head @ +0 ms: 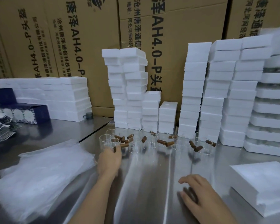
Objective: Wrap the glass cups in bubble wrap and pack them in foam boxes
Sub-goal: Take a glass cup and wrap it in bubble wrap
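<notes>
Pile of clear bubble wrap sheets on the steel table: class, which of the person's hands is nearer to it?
Left. The left hand is just right of the bubble wrap pile, reaching the clear glass cups; the right hand is much farther right.

the scene is taken by one wide-angle camera worn on the head, turned forward and down across the table. the left hand and right hand are seen from behind and above, close to the lens, the forearms entering at the lower edge. the cups and foam boxes are viewed from farther off, with cartons filling the top; straight edges are bowed.
</notes>
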A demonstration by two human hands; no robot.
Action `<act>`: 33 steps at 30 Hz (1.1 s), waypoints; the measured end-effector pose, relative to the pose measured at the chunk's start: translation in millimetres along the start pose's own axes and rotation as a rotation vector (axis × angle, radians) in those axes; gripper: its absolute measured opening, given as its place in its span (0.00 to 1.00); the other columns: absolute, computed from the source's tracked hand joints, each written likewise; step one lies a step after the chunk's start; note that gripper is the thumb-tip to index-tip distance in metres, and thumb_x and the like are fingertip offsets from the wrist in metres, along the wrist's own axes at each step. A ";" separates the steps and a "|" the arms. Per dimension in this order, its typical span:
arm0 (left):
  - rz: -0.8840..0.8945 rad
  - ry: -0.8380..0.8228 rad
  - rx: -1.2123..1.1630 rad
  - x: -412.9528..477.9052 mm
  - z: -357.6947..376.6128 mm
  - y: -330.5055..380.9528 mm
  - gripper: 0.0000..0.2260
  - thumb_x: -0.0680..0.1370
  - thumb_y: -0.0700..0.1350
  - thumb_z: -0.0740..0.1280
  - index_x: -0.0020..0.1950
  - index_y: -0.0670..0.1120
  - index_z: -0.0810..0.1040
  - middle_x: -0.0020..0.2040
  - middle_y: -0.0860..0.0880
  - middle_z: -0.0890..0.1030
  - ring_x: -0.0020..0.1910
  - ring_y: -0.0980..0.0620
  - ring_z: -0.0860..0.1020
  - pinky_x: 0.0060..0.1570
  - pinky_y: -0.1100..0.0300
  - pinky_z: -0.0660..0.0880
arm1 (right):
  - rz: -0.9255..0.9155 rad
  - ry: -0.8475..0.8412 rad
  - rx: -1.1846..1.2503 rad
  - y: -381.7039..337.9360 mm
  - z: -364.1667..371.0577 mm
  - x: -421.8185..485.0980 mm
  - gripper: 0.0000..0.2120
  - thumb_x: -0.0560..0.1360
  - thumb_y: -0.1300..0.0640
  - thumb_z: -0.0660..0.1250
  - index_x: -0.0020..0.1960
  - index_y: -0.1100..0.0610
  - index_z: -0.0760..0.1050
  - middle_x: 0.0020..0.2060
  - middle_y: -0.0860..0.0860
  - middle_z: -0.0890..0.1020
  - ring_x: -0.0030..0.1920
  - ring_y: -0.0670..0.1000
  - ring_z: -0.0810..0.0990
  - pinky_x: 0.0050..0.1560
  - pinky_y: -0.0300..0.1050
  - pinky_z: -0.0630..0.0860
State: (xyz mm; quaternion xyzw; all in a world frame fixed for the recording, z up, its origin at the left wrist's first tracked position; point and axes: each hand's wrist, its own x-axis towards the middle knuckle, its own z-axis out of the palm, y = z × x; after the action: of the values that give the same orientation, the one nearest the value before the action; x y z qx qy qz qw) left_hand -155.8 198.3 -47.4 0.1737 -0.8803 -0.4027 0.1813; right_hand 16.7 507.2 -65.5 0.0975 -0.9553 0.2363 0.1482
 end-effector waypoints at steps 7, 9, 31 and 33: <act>0.053 -0.019 0.120 -0.7 -1.9 -0.7 0.23 0.86 0.59 0.61 0.49 0.42 0.83 0.48 0.41 0.85 0.50 0.39 0.83 0.51 0.51 0.80 | -0.052 0.029 -0.040 6.3 7.2 -0.6 0.09 0.81 0.40 0.64 0.60 0.37 0.75 0.59 0.31 0.70 0.62 0.36 0.70 0.63 0.35 0.70; 0.037 -0.027 0.060 2.2 -2.5 -1.8 0.23 0.86 0.58 0.62 0.46 0.41 0.82 0.46 0.40 0.85 0.48 0.39 0.84 0.51 0.49 0.82 | -0.066 0.024 -0.056 7.0 7.4 -1.1 0.10 0.80 0.38 0.61 0.59 0.37 0.75 0.58 0.30 0.70 0.61 0.36 0.70 0.62 0.34 0.69; 0.173 -0.115 -0.789 -65.6 -32.4 65.3 0.09 0.79 0.52 0.76 0.39 0.55 0.89 0.39 0.50 0.89 0.36 0.51 0.81 0.39 0.55 0.76 | -0.062 0.002 -0.097 -5.9 0.6 -7.0 0.12 0.81 0.41 0.60 0.60 0.43 0.77 0.56 0.38 0.74 0.59 0.41 0.71 0.62 0.40 0.71; 0.264 -0.198 -0.763 -87.5 -25.0 75.4 0.09 0.80 0.50 0.75 0.41 0.54 0.89 0.40 0.53 0.89 0.28 0.59 0.77 0.33 0.61 0.70 | -0.053 0.037 -0.090 -6.8 0.7 -7.4 0.12 0.81 0.42 0.61 0.61 0.43 0.77 0.57 0.38 0.75 0.59 0.40 0.72 0.60 0.39 0.71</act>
State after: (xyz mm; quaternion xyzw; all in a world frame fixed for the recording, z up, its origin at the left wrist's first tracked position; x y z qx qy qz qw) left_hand -79.8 268.0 10.4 -0.0599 -0.6956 -0.6882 0.1970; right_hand 25.2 501.9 -65.5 0.1116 -0.9592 0.1909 0.1764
